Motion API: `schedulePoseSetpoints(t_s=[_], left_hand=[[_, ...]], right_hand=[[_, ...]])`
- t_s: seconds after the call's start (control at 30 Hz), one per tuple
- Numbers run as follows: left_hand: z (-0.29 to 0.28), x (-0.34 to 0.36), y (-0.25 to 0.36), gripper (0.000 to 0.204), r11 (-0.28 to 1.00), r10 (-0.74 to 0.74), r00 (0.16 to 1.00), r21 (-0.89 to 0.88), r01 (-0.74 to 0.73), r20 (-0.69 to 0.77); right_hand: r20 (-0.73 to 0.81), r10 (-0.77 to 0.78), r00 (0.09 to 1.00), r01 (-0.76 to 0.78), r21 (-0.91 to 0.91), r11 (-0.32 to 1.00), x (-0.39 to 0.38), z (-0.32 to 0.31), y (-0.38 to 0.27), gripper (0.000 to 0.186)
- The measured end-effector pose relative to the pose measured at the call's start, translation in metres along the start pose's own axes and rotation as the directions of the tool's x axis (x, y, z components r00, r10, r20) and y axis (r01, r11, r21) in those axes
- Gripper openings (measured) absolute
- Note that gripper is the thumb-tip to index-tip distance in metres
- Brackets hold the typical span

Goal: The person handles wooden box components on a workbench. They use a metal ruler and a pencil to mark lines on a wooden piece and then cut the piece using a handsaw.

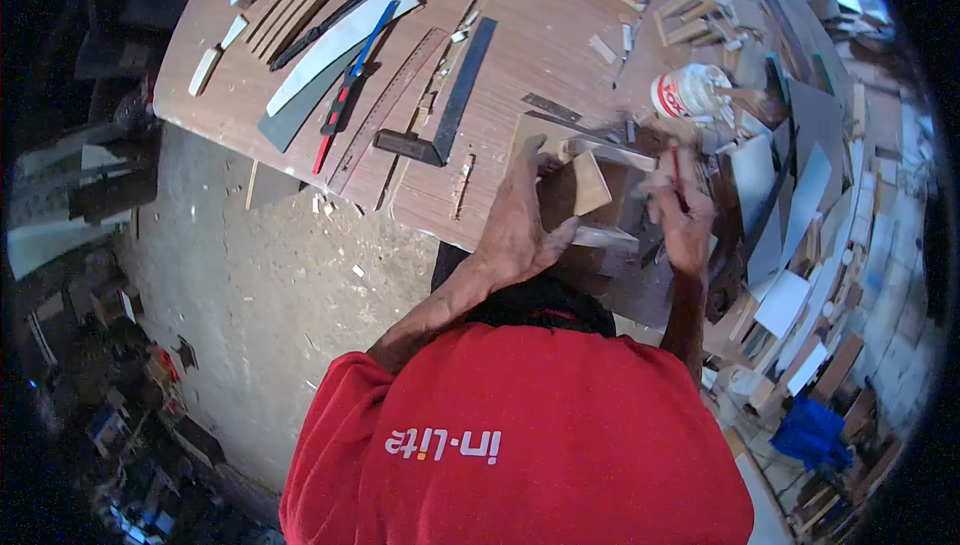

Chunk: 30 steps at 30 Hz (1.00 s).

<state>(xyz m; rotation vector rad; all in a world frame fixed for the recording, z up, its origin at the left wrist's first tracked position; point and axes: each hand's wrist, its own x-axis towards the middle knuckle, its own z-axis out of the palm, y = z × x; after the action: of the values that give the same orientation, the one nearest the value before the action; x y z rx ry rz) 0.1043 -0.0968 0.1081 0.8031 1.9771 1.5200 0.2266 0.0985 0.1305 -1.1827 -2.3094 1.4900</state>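
Pencil (676,167) sits pinched in right hand (687,227); half-open left hand (514,230) grips wooden assembly (592,185). White tub (682,94) stands at pencil's twelve o'clock.

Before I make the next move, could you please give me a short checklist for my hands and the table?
1. Left hand on the wooden workpiece: ok, at its left side.
2. Right hand holding the thin red tool: ok.
3. Tool's tip touching wood: cannot tell, blurred.
4. Black square clear of both hands: ok, lying apart on the table.
5. Space right of the right hand clear: not ok, offcuts crowd it.
6. White tub's contents: cannot tell.
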Motion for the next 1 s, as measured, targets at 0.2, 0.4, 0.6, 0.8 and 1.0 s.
schedulePoseSetpoints(t_s=[0.2,0.4,0.6,0.8,1.0], left_hand=[[0.015,0.005,0.033,0.083,0.841,0.302,0.904,0.361,-0.403,0.304],[0.036,0.003,0.045,0.072,0.930,0.351,0.935,0.135,-0.342,-0.054],[0.066,0.013,0.046,0.051,0.852,-0.035,0.974,-0.503,0.147,0.225],[0.080,0.020,0.052,0.041,0.873,0.058,0.969,-0.484,0.068,0.240],[0.082,0.025,0.060,0.047,0.883,0.069,0.917,-0.452,0.126,0.392]], right_hand=[[0.059,-0.098,0.993,0.101,-0.051,0.994,-0.030,-0.006,-0.001,0.027],[-0.441,-0.058,0.895,0.176,0.233,0.956,-0.061,-0.021,0.044,0.021],[-0.469,0.066,0.881,0.199,0.493,0.847,-0.087,-0.008,0.048,0.020],[-0.351,0.062,0.934,0.186,0.628,0.756,-0.106,-0.003,0.051,0.019],[-0.405,0.086,0.910,0.200,0.611,0.766,-0.106,-0.004,0.063,0.022]])
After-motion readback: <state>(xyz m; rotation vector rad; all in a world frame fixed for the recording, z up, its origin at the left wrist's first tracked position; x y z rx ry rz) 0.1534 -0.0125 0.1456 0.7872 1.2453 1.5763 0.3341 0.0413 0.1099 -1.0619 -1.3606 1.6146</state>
